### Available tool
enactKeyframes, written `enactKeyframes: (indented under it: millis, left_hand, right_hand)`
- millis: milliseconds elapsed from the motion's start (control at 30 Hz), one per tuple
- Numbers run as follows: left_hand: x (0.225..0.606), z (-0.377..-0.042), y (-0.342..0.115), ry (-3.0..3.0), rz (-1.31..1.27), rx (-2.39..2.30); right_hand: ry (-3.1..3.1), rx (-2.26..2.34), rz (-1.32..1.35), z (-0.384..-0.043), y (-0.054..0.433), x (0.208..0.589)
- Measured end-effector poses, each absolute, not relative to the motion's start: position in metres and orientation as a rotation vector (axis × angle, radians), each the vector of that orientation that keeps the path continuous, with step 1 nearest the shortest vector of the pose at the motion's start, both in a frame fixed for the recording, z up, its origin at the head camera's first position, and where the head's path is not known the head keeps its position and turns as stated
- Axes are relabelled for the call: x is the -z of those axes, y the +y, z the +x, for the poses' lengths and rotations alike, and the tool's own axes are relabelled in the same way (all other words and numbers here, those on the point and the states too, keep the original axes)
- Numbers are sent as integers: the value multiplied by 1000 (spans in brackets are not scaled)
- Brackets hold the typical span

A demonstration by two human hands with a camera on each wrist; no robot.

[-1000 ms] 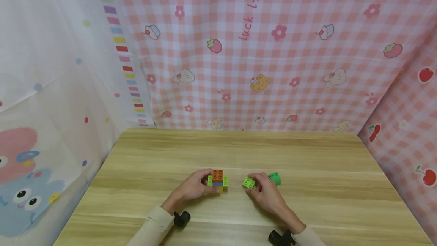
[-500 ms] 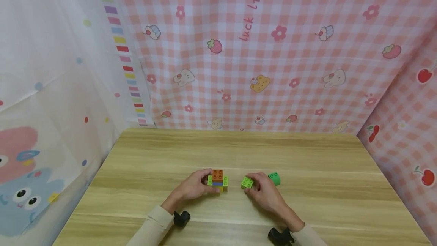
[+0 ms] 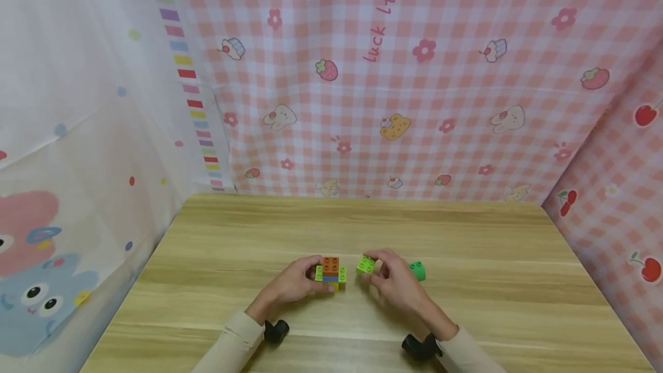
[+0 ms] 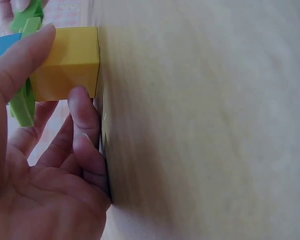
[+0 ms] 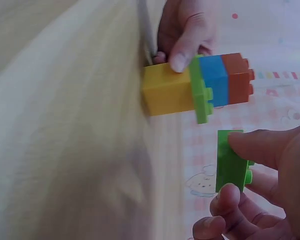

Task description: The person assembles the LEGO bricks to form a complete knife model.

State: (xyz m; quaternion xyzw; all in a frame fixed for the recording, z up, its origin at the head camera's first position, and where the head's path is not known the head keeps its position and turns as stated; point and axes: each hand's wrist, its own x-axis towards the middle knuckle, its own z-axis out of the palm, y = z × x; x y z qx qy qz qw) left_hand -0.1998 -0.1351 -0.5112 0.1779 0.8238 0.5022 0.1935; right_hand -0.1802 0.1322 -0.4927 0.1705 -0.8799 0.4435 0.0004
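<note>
My left hand (image 3: 296, 282) grips a stack of toy building bricks standing on the table. Its yellow block (image 4: 72, 50) is at the bottom. Above that come a wider lime plate (image 5: 198, 92), a blue brick (image 5: 213, 80) and an orange-brown brick (image 3: 330, 266) on top. My left thumb lies across the yellow block in the left wrist view. To the right of the stack, my right hand (image 3: 397, 282) pinches a lime-green brick (image 5: 230, 162) between thumb and fingers, studs up. That brick is off the tabletop and apart from the stack.
A darker green, rounded brick (image 3: 418, 270) lies on the wooden table (image 3: 259, 229) just beyond my right hand, partly hidden by it. A pink checked cloth (image 3: 362, 91) hangs along the back edge. Black wrist devices (image 3: 276, 331) sit by both sleeves.
My right hand has moved left and up toward the stack, lifting the lime-green brick with it. The left hand and the stack have stayed in place.
</note>
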Motion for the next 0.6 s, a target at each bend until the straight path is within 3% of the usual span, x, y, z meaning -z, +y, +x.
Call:
enactKeyframes:
  millis: [600]
  left_hand:
    - [513,-201,-135,2299,504,-1415]
  right_hand:
    - [-2678,-1382,699,-190,120,463]
